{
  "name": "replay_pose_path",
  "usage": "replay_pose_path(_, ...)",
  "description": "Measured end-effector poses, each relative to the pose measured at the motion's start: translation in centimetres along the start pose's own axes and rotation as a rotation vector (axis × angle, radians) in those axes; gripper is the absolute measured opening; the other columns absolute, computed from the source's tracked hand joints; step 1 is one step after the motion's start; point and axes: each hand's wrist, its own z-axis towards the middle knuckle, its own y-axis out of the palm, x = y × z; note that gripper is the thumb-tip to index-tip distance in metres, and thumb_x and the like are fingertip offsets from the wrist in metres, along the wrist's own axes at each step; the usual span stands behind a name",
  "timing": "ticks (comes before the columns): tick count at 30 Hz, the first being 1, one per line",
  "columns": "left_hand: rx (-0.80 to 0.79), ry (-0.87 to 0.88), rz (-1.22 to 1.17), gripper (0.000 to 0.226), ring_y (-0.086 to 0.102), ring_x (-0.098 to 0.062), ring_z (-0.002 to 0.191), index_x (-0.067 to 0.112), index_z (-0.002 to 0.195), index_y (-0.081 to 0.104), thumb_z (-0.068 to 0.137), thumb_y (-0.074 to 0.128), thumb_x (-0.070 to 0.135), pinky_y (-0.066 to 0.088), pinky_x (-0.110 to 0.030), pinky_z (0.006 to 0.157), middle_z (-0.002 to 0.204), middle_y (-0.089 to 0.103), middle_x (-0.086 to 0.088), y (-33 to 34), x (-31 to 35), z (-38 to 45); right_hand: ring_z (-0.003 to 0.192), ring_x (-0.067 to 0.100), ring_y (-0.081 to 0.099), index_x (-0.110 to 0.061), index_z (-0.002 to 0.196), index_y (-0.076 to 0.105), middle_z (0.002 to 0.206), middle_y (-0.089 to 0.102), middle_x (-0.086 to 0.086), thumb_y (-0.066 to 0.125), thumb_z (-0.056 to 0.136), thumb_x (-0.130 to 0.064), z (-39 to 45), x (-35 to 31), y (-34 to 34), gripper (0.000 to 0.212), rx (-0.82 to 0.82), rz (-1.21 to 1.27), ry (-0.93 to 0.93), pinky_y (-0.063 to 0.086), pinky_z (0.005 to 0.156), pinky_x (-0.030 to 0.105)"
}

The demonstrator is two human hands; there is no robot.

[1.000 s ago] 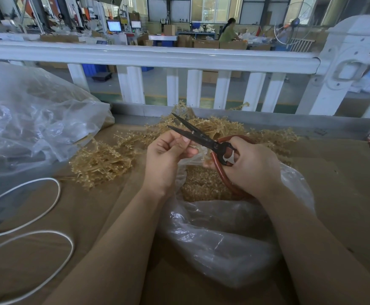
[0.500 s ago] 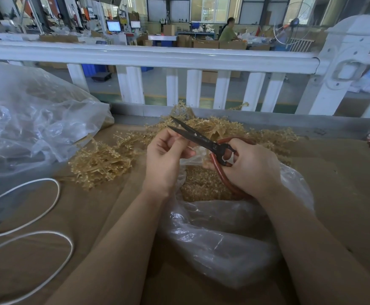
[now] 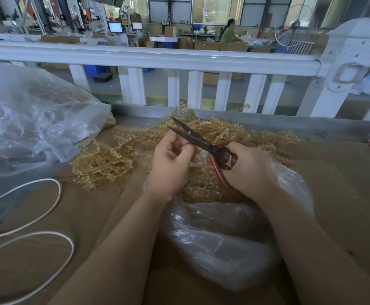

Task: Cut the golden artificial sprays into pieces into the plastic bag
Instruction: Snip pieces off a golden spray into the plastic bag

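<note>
Golden sprays (image 3: 104, 159): loose tangled heap on the brown table, spread from left of my hands round behind them to the far right, up against the grey ledge under the fence.
Cut pieces (image 3: 201, 188): small golden bits piled inside the open mouth of the plastic bag, directly below my hands.
Plastic bag (image 3: 219, 245): clear, crumpled, lying on the table between my forearms, mouth facing away from me.
Left hand (image 3: 170, 159): fingers curled, tips pinched together just under the blades; whatever they pinch is too small to make out.
Right hand (image 3: 247, 170): clamped round the red handles of the scissors (image 3: 199, 140), over the bag mouth.
Scissors blades: dark, slightly parted, pointing up and left past my left fingertips, above the spray heap.
Table (image 3: 344, 194): brown cardboard-like surface.
Second plastic bag (image 3: 32, 122): large, clear, bunched at far left, its edge touching the spray heap.
White cord (image 3: 54, 208): looped on the table at lower left, apart from the sprays.
White fence (image 3: 179, 60): rail and pickets along the far table edge.
Background: workshop floor, a seated person (image 3: 230, 33) at a distant bench.
</note>
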Motion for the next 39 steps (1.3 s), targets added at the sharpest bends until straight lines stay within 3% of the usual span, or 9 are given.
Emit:
replay_pose_path(8, -0.004, 0.013, -0.009, 0.011, 0.054, -0.009, 0.061, -0.011, 0.101, 0.057, 0.095, 0.048, -0.013, 0.048, -0.017, 0.060, 0.077, 0.054, -0.016, 0.2, 0.1, 0.1, 0.064, 0.016, 0.064, -0.025, 0.099, 0.073, 0.070, 0.068, -0.009, 0.049, 0.079, -0.063, -0.1, -0.4, -0.3, 0.049, 0.006, 0.083, 0.002, 0.055, 0.062, 0.031)
replay_pose_path(21, 0.003, 0.019, -0.042, 0.011, 0.051, -0.011, 0.061, -0.012, 0.100, 0.055, 0.095, 0.046, -0.013, 0.047, -0.019, 0.061, 0.075, 0.051, -0.017, 0.3, 0.3, 0.0, 0.054, 0.014, 0.061, -0.022, 0.096, 0.074, 0.061, 0.064, -0.010, 0.052, 0.081, -0.059, -0.2, -0.6, -0.1, 0.046, 0.093, 0.107, -0.046, 0.049, 0.053, 0.023)
replay_pose_path(30, 0.017, 0.006, -0.093, 0.013, 0.051, -0.010, 0.065, -0.013, 0.105, 0.054, 0.098, 0.043, -0.010, 0.046, -0.019, 0.063, 0.077, 0.052, -0.015, 0.3, 0.2, -0.1, 0.053, 0.012, 0.059, -0.020, 0.099, 0.073, 0.062, 0.062, -0.012, 0.073, 0.084, -0.049, -0.2, -0.3, 0.0, 0.032, 0.086, 0.112, -0.035, 0.050, 0.051, 0.023)
replay_pose_path(35, 0.031, -0.044, -0.168, 0.014, 0.052, -0.024, 0.074, 0.003, 0.096, 0.051, 0.101, 0.038, 0.000, 0.049, -0.032, 0.074, 0.081, 0.054, -0.015, -0.3, -0.4, 0.3, 0.057, -0.001, 0.060, -0.036, 0.092, 0.067, 0.060, 0.058, -0.024, 0.068, 0.073, -0.076, -0.2, -0.5, -0.2, 0.044, 0.039, 0.220, 0.030, 0.039, 0.049, 0.008)
replay_pose_path(37, 0.066, -0.078, -0.243, 0.017, 0.062, -0.023, 0.076, 0.009, 0.094, 0.048, 0.102, 0.034, 0.003, 0.053, -0.031, 0.074, 0.082, 0.063, -0.009, -0.5, -0.7, 0.6, 0.068, -0.009, 0.061, -0.044, 0.081, 0.059, 0.070, 0.062, -0.033, 0.063, 0.063, -0.088, 0.0, -0.4, -0.5, 0.047, 0.013, 0.325, 0.110, 0.042, 0.052, 0.007)
replay_pose_path(39, 0.112, -0.127, -0.346, 0.018, 0.070, -0.025, 0.081, 0.012, 0.095, 0.046, 0.103, 0.031, 0.005, 0.056, -0.032, 0.072, 0.087, 0.071, -0.007, -0.6, -0.9, 0.7, 0.073, -0.008, 0.063, -0.044, 0.077, 0.063, 0.080, 0.064, -0.035, 0.060, 0.054, -0.095, 0.4, -0.2, -0.5, 0.055, -0.011, 0.425, 0.178, 0.045, 0.055, 0.010)
